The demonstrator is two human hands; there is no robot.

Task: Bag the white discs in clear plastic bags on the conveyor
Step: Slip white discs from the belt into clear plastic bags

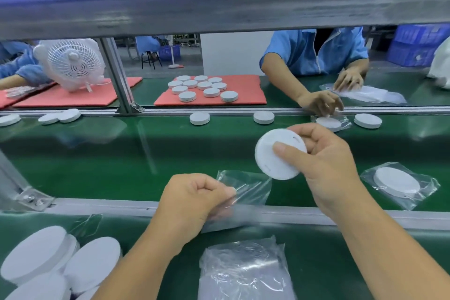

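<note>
The person's right hand (326,165) grips a white disc (275,153) above the green conveyor belt (121,161), thumb across its face and fingers curled behind its far edge. The disc is tilted, its lower rim just above the mouth of a clear plastic bag (246,186). The left hand (192,200) pinches that bag at its near edge, fingers curled tight on the film. To the right, a bagged disc (397,184) lies flat on the belt. Near the person, a stack of empty bags (243,273) rests on the green bench, and loose discs (60,263) are piled at the lower left. Across the belt, another worker in a blue smock (316,53) reaches to a bagged disc at the far rail. More discs sit on a red mat (250,95), and a white desk fan (73,63) stands to the left. No writing or brand marks can be read on anything here.
</note>
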